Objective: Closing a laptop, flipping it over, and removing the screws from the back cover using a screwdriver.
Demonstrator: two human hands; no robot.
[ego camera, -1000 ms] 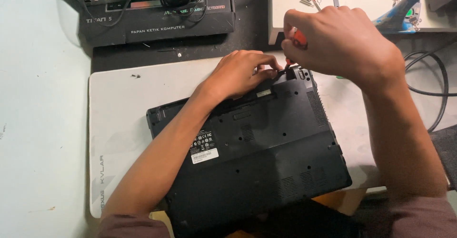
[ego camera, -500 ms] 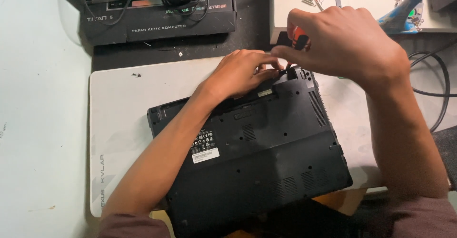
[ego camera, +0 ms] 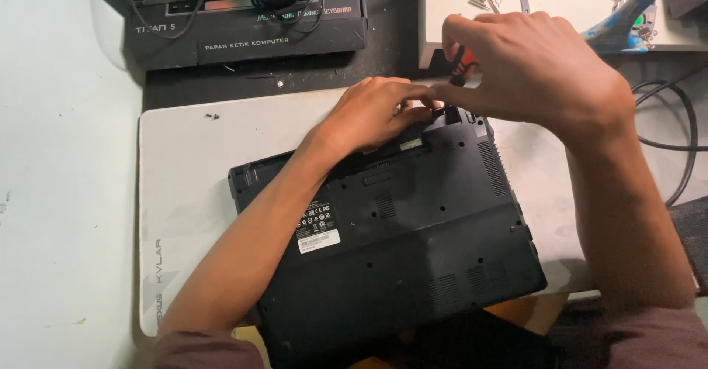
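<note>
Item: laptop, upside down on white mat, far corner under my hands

Left hand: fingers curled, pressing laptop's far edge

Right hand: closed round red-handled screwdriver, tip at far corner

Risk, my judgement: tip slips, chews screw head; loosened screw rolls off mat

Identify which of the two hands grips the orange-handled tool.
The right hand, raised above the laptop's far corner, pinches it; the left hand lies flat on the laptop's edge.
</note>
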